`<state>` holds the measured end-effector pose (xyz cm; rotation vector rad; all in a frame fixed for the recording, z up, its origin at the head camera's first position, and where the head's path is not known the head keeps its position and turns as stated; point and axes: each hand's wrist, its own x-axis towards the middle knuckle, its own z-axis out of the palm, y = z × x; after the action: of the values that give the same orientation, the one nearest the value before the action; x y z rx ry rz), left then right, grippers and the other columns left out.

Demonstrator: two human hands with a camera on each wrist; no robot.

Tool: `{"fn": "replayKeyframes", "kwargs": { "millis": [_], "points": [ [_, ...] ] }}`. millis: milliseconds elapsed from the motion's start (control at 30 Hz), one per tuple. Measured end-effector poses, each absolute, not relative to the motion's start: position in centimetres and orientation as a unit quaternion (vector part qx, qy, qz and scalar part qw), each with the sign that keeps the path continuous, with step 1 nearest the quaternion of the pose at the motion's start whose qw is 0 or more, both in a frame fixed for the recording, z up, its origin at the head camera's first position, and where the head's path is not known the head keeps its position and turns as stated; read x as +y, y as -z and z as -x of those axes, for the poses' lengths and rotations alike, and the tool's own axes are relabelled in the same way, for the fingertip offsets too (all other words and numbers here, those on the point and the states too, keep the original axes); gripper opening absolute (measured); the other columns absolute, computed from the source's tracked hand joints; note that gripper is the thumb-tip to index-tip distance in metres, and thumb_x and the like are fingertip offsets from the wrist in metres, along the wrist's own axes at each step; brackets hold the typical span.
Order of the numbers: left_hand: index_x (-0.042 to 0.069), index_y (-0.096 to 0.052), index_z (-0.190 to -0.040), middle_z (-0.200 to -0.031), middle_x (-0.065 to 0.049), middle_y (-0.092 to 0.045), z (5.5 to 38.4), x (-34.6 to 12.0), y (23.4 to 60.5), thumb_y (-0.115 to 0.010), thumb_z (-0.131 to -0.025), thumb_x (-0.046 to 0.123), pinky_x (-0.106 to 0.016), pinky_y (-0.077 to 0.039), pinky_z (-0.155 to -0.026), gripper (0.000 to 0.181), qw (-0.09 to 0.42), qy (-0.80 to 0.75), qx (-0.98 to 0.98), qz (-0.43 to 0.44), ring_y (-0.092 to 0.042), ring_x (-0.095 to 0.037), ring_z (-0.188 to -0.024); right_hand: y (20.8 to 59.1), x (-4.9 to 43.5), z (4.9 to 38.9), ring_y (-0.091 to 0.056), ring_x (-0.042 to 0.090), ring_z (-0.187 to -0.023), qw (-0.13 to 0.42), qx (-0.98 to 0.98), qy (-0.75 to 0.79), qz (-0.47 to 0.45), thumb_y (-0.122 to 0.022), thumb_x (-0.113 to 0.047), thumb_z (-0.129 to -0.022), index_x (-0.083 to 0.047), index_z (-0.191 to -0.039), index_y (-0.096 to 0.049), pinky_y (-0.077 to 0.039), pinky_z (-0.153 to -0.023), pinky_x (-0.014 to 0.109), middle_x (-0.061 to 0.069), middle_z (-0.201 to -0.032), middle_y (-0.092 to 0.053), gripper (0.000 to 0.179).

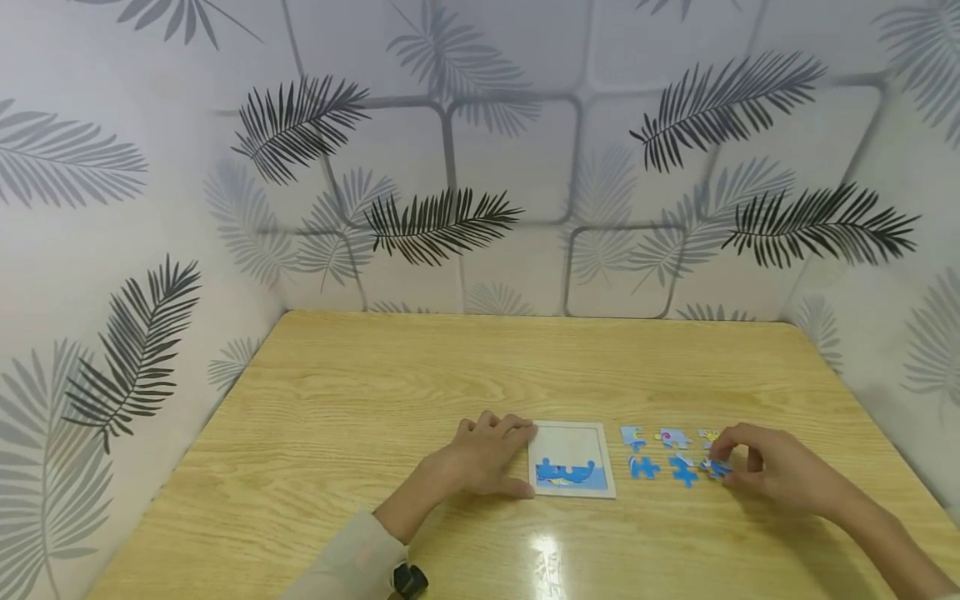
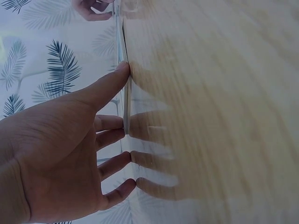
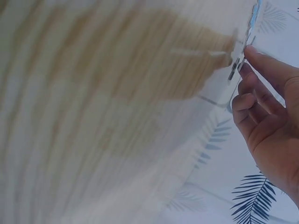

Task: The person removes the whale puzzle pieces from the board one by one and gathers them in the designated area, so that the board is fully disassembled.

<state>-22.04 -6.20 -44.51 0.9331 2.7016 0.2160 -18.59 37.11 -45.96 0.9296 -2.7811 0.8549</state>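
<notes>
A square puzzle tray [image 1: 570, 442] with a pale border lies flat, blue pieces [image 1: 573, 474] fitted along its lower part. My left hand [image 1: 487, 458] rests beside its left edge, thumb and forefinger spread along that side and touching it. Seen from the left wrist, the left hand [image 2: 65, 144] has fairly straight fingers, some on the tabletop. My right hand [image 1: 783, 471] pinches a blue puzzle piece [image 1: 716, 468] between thumb and fingertips, at the right end of the loose pieces. In the right wrist view the right hand [image 3: 268, 107] holds that piece edge-on, close to the table.
Several loose puzzle pieces lie in two rows right of the tray, among them a blue one [image 1: 643, 467], another blue one [image 1: 683, 471] and one with a pink swirl [image 1: 673, 437]. The wooden table [image 1: 360, 375] meets a leaf-patterned wall [image 1: 510, 275] at the back.
</notes>
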Motion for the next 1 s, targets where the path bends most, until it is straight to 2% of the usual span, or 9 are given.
{"fn": "replayKeyframes", "kwargs": {
  "millis": [167,700,1000],
  "points": [
    [0.022,-0.034,-0.164,-0.164,0.003,-0.034,22.0,-6.2,44.6,-0.068,-0.094,0.059,-0.052,-0.034,-0.108,0.086,0.135,-0.076,0.932,-0.326,-0.038,-0.025,-0.137,46.1,37.8,18.3,-0.039,-0.005,-0.063,0.038,-0.914,-0.271,-0.299,-0.087,0.0,-0.077,-0.017,-0.1,-0.069,-0.038,-0.051,0.022,-0.017,-0.082,-0.053,0.035],
    [0.022,-0.034,-0.164,-0.165,0.003,-0.034,22.0,-6.2,44.5,-0.068,-0.094,0.059,-0.053,-0.034,-0.109,0.086,0.139,-0.076,0.933,-0.324,-0.038,-0.025,-0.138,46.3,38.0,18.5,-0.043,-0.004,-0.067,0.016,-0.913,-0.276,-0.299,-0.088,0.0,-0.076,-0.022,-0.098,-0.069,-0.04,-0.054,0.022,-0.01,-0.09,-0.06,0.036],
    [0.021,-0.035,-0.164,-0.164,0.003,-0.035,22.0,-6.3,44.5,-0.069,-0.094,0.059,-0.052,-0.034,-0.109,0.086,0.135,-0.078,0.933,-0.325,-0.038,-0.025,-0.139,45.3,36.4,19.2,-0.048,-0.004,-0.069,0.05,-0.909,-0.27,-0.312,-0.087,0.002,-0.078,-0.015,-0.103,-0.072,-0.043,-0.051,0.023,-0.001,-0.098,-0.069,0.034]
  ]
}}
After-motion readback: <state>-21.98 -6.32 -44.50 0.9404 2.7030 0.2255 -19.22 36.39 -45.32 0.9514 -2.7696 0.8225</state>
